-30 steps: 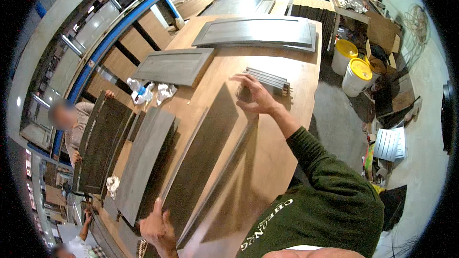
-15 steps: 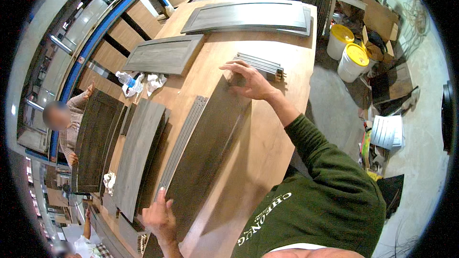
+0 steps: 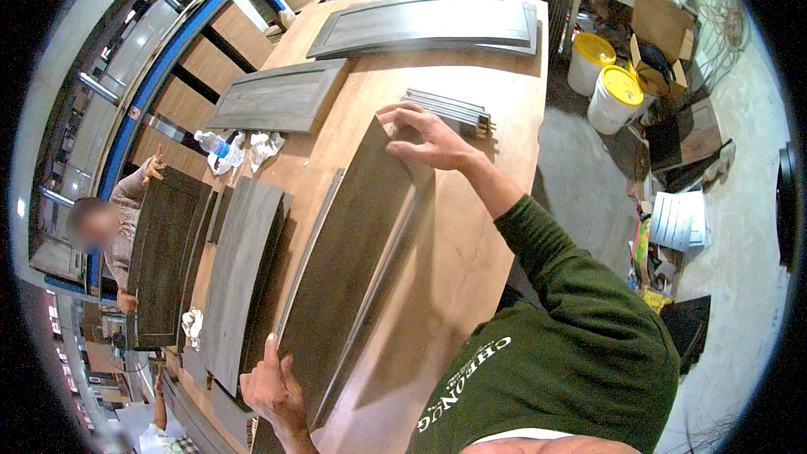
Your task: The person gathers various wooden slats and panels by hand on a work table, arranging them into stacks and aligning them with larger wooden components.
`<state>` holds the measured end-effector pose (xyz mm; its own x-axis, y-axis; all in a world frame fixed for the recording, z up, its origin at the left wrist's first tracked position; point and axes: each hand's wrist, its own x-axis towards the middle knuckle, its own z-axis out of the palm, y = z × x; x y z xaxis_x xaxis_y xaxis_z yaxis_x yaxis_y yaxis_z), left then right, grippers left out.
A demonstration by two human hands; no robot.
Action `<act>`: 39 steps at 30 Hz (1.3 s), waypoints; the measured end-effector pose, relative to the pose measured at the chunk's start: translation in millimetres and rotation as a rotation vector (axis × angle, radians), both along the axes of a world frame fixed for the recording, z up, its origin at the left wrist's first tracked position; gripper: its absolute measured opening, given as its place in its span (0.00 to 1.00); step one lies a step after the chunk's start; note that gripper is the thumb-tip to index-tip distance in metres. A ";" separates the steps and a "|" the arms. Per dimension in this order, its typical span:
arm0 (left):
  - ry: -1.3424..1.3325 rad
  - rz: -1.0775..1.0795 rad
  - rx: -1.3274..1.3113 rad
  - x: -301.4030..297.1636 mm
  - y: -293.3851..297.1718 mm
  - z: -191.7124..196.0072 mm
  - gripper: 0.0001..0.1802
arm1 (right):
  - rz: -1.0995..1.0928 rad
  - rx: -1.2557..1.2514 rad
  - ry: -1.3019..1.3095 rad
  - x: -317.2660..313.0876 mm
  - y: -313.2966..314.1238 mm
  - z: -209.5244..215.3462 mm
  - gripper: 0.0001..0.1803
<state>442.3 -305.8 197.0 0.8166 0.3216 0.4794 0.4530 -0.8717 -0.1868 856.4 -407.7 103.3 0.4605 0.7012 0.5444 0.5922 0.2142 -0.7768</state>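
A long dark brown wood panel [image 3: 349, 231] lies lengthwise in front of me, raised at a slant over thin grey strips showing along both of its long sides. My right hand [image 3: 424, 136] grips the panel's far end, fingers curled over the corner. At its near end, my left hand [image 3: 276, 391] holds the left corner, one finger stretched along the edge; the hand's underside is hidden. To the left rests a grey wood panel [image 3: 239, 273] on darker boards. Just past my right hand sits a bundle of thin grey strips [image 3: 450, 109].
Grey framed panels [image 3: 429, 21] lie at the worktable's [image 3: 479, 193] far end, with another framed panel [image 3: 277, 97] nearer. A water bottle [image 3: 217, 145] stands by crumpled white paper. Across the table, a person holds a dark framed panel [image 3: 168, 261]. Yellow-lidded buckets [image 3: 615, 101] stand on the floor at right.
The brown panel has shifted left and tilted, covering much of the striped edge and exposing a strip along its right side. Both my hands moved slightly with it.
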 end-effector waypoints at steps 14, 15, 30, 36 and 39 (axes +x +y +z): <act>0.015 -0.033 0.036 2.5 10.5 -56.7 0.19 | -0.485 0.159 -0.015 -28.6 28.2 -7.9 0.10; 0.004 -0.032 0.047 5.6 9.5 -62.9 0.19 | -0.528 0.188 -0.096 -27.9 27.2 -10.6 0.10; -0.424 0.247 0.065 -18.6 13.7 -40.8 0.23 | -0.589 0.234 -0.055 61.4 60.6 -61.9 0.28; -1.030 0.894 -0.131 -170.4 -5.4 -140.2 0.28 | -0.395 0.359 0.181 54.6 72.2 -57.4 0.26; -0.999 0.998 -0.534 -150.9 -15.2 -188.1 0.31 | -0.431 0.265 0.150 56.0 75.0 -54.9 0.28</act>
